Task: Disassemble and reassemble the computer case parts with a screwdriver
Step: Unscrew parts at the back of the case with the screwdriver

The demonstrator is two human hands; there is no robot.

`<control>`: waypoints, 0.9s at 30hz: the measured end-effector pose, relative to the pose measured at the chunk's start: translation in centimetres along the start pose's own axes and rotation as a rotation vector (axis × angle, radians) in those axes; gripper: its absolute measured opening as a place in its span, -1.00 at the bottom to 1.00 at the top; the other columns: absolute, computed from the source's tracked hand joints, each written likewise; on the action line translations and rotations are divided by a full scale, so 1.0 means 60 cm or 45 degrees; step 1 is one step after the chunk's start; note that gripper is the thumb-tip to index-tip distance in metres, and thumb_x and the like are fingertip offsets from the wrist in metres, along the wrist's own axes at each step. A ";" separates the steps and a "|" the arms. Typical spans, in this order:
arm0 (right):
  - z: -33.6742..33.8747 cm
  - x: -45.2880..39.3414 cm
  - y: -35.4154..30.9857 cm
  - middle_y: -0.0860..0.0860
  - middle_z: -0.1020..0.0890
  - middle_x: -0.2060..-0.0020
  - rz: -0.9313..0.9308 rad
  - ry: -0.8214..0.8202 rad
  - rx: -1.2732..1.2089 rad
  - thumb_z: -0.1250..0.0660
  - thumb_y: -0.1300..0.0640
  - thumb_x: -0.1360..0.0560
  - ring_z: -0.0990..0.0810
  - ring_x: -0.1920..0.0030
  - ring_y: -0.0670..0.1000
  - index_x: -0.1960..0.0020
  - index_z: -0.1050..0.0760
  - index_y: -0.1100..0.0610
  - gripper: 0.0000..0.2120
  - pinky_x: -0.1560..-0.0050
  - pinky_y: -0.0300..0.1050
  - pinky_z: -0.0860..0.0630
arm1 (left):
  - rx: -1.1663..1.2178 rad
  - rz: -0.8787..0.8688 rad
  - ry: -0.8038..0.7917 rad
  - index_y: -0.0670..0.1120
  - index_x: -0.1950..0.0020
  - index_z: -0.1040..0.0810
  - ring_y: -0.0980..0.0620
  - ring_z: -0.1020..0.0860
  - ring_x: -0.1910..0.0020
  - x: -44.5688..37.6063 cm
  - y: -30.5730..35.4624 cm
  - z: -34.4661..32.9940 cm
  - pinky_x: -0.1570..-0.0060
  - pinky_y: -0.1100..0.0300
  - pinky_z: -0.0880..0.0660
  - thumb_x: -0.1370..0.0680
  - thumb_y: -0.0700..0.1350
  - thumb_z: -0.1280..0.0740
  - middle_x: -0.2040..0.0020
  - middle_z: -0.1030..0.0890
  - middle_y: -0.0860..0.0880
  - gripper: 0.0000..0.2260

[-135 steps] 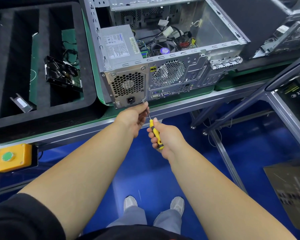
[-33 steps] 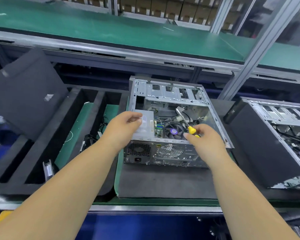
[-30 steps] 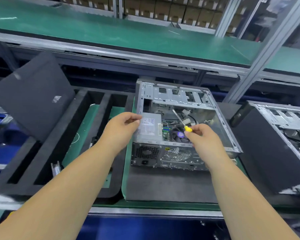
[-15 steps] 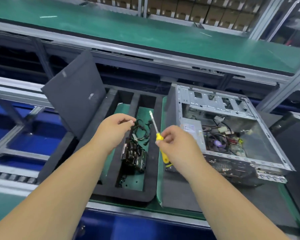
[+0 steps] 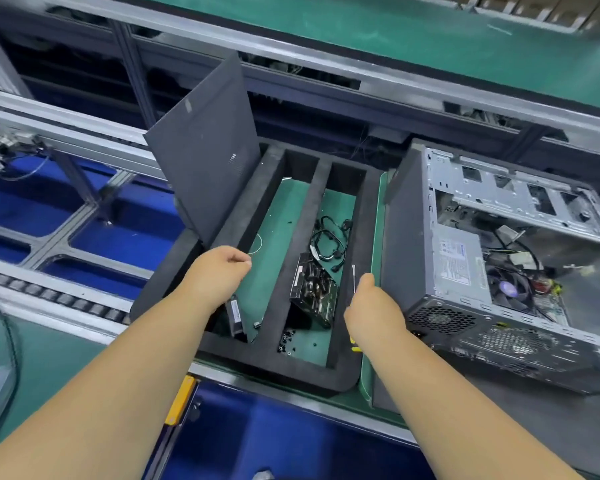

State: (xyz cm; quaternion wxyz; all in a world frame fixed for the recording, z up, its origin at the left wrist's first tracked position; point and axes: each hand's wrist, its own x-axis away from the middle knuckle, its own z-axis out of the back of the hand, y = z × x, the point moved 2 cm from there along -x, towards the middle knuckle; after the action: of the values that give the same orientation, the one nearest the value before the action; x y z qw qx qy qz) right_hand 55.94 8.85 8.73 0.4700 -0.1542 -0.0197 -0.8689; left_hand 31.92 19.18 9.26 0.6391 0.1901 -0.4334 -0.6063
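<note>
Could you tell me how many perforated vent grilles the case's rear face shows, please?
2: the power-supply grille at the rear's left end and the fan grille right of it; blur may hide smaller ones.

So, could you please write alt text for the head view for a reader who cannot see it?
Two bare arms reach over a black foam tray: the left hand pinches something too small to identify, the right hand holds a screwdriver. An open computer case lies to the right; cables lie in the tray.
</note>
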 end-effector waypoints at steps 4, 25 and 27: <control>-0.028 -0.013 -0.001 -0.02 -0.41 0.40 -0.065 -0.106 0.188 -0.32 0.32 -0.48 -0.36 0.45 -0.06 -0.40 -0.13 0.26 -0.43 0.55 -0.16 -0.22 | -0.591 0.080 -0.008 0.01 -0.25 -0.51 -0.01 -0.53 0.06 -0.009 -0.023 -0.013 0.09 0.14 -0.46 -0.53 0.07 -0.34 -0.15 -0.54 -0.03 -0.68; -0.026 -0.003 0.003 0.13 -0.37 -0.10 -0.010 -0.042 -0.096 -0.20 0.19 -0.57 -0.47 0.01 0.15 -0.27 -0.29 0.18 -0.71 0.13 -0.01 -0.37 | -1.032 -0.028 0.034 -0.13 -0.09 -0.43 -0.07 -0.44 0.25 -0.005 -0.030 -0.058 0.33 0.10 -0.38 -0.54 -0.16 -0.33 0.01 -0.31 -0.06 -0.83; -0.019 0.003 -0.001 0.12 -0.38 -0.15 -0.013 -0.042 -0.053 -0.27 0.14 -0.57 -0.50 0.09 0.12 -0.29 -0.27 0.16 -0.66 0.23 -0.06 -0.39 | -0.935 -0.065 0.059 -0.12 -0.07 -0.44 -0.09 -0.46 0.22 -0.003 -0.026 -0.050 0.28 0.09 -0.40 -0.53 -0.10 -0.35 0.01 -0.33 -0.06 -0.82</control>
State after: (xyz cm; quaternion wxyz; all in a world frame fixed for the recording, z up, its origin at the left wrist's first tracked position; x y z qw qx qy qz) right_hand 55.51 8.56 7.73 0.4618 -0.1781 -0.0102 -0.8688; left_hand 33.34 18.17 6.34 0.6591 -0.0275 -0.1674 -0.7326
